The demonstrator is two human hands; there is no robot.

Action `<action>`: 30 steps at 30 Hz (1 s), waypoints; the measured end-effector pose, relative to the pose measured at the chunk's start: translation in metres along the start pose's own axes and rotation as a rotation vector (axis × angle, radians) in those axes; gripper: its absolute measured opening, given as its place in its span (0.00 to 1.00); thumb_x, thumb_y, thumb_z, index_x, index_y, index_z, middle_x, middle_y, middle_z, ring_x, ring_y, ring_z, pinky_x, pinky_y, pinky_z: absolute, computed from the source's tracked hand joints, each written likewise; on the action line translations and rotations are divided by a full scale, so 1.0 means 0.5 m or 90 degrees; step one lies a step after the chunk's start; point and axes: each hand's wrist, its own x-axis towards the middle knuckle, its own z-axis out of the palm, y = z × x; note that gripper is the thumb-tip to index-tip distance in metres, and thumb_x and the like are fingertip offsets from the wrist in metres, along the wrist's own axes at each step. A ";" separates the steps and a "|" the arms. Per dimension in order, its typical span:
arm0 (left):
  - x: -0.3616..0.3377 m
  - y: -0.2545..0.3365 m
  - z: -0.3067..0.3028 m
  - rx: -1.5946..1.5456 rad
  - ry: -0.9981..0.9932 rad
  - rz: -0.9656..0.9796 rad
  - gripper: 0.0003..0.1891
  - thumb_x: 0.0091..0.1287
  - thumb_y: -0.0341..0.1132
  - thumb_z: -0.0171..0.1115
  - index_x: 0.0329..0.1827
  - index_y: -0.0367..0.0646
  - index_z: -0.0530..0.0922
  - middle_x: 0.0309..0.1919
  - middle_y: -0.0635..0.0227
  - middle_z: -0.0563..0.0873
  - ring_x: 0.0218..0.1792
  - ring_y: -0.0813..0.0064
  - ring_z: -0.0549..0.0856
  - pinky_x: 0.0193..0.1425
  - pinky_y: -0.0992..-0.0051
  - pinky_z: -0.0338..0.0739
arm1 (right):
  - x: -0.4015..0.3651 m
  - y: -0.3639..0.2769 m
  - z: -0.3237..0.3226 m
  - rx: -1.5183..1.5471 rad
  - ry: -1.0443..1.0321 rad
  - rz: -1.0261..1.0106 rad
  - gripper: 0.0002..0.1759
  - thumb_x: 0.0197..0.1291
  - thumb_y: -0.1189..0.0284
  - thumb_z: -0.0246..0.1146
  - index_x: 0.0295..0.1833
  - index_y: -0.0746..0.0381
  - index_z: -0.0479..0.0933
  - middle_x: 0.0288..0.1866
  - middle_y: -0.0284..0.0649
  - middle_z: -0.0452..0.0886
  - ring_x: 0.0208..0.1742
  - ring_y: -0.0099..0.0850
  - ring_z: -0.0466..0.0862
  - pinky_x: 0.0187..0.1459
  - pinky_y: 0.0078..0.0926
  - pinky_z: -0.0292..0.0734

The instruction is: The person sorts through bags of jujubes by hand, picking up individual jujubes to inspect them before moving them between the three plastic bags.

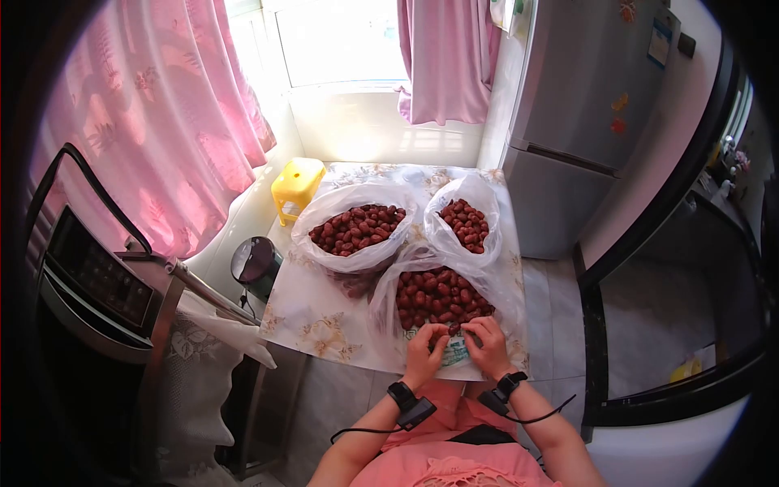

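Observation:
At the near edge of the bag closest to me, my left hand (427, 351) and my right hand (487, 344) come together with curled fingers. One dark red date (454, 329) shows between their fingertips, pinched from both sides. Just beyond lie the red dates (438, 294) in this open clear plastic bag (381, 302). Green print (456, 352) on a pale surface shows between my wrists. A second bag of dates (357, 230) stands behind to the left, and a smaller third one (464, 225) behind to the right. Both are open at the top.
The bags rest on a table with a flowered cloth (324, 333). A yellow stool (297, 185) and a dark bin (256, 261) stand left of it. A grey refrigerator (568, 138) is at the back right, and an appliance with a control panel (97, 268) at the far left.

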 end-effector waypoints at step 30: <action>0.004 0.005 0.004 0.074 -0.042 0.016 0.16 0.64 0.14 0.63 0.53 0.38 0.81 0.44 0.62 0.87 0.42 0.70 0.90 0.49 0.72 0.84 | -0.010 0.004 0.004 -0.037 -0.048 -0.031 0.19 0.56 0.74 0.75 0.53 0.61 0.81 0.46 0.42 0.85 0.50 0.46 0.84 0.53 0.43 0.79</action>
